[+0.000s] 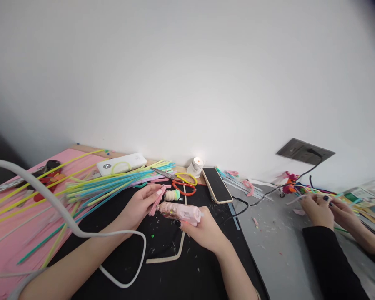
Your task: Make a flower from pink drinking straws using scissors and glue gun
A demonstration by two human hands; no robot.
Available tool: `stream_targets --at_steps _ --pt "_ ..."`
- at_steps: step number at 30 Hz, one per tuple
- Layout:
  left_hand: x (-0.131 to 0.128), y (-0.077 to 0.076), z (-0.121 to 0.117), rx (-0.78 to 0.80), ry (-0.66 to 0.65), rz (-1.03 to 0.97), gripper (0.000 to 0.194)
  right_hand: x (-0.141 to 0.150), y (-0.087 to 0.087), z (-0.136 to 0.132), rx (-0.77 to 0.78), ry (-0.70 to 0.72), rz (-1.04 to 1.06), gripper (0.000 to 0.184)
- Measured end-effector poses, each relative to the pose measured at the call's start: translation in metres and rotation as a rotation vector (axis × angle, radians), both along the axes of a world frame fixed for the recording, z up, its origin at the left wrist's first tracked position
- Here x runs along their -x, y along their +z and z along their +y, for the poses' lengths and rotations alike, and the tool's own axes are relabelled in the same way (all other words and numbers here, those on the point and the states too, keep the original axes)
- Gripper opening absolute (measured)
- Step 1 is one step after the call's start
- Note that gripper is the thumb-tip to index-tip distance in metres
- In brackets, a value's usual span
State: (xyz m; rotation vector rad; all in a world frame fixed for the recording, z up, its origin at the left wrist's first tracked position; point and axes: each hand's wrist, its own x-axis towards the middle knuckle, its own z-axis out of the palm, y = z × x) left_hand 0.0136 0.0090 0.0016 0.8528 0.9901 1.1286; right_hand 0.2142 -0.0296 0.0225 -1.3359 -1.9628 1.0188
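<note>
Pink fuzzy strips (158, 202), bunched together, are pinched between the fingers and thumb of the left hand (142, 204), to the left of the phone (218, 185) and nearer the wearer. The right hand (203, 233) is wrapped round a pink glue gun (184, 211), also nearer than the phone and to its left, with the brown-stained end towards the strips; whether the two touch, I cannot tell. A cream coil with a green end (171, 195) shows left of the phone, just behind the gun. Scissors (168, 175) with yellow and red handles lie beyond it, and farther left of the phone spreads a bundle of pastel pipe cleaners (112, 183). A white cup-shaped thing (194, 167) stands just beside the phone, on its left. Well to the phone's right are another person's hands (318, 210), near colourful stems (321, 191)
</note>
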Motion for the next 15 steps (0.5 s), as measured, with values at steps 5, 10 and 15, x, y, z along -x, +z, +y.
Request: stream_targets --at_steps 5,10,15 --pt "-0.0009 0.0005 -0.0007 -0.047 -0.025 0.033 0.040 0.0010 0.0025 0.0011 -0.038 -0.021 0.039 0.005" --pt "-0.0016 0.0011 -0.0021 -0.025 -0.066 0.014 0.046 -0.0005 0.0020 0.0042 -0.092 -0.055 0.025 0.008" --pt "-0.0009 0.0032 -0.0020 -0.028 -0.067 0.002 0.042 -0.0022 -0.0007 0.0060 -0.142 -0.101 -0.009 0.010"
